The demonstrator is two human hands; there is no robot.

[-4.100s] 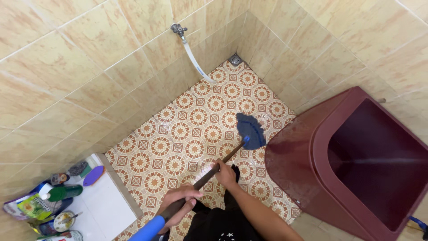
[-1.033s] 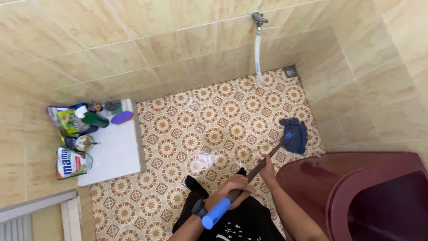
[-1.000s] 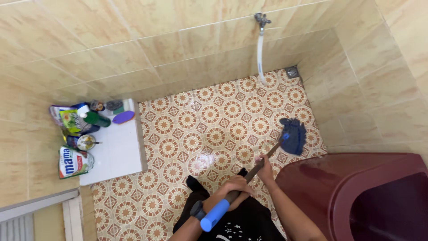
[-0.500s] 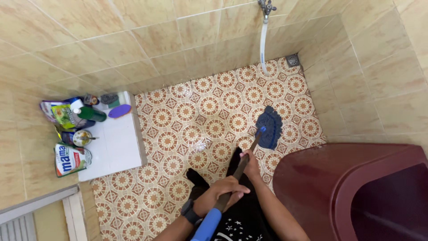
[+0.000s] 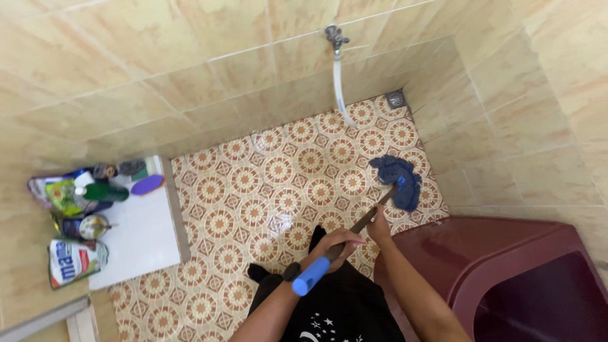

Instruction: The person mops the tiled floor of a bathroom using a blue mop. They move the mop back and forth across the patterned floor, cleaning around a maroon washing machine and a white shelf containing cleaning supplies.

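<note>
Both hands are wrapped tight around the mop handle (image 5: 354, 229). The left hand (image 5: 334, 244) grips near the blue end of the stick, and the right hand (image 5: 380, 229) grips lower down, closer to the floor. The blue mop head (image 5: 397, 180) lies on the patterned floor (image 5: 253, 209), near the right wall and just beside the big dark red bin (image 5: 506, 278). Half a second ago the mop head sat nearer the middle, so it has been pushed out toward the wall. Bottles and packets (image 5: 73, 215) sit well apart on the white ledge (image 5: 142, 234).
</note>
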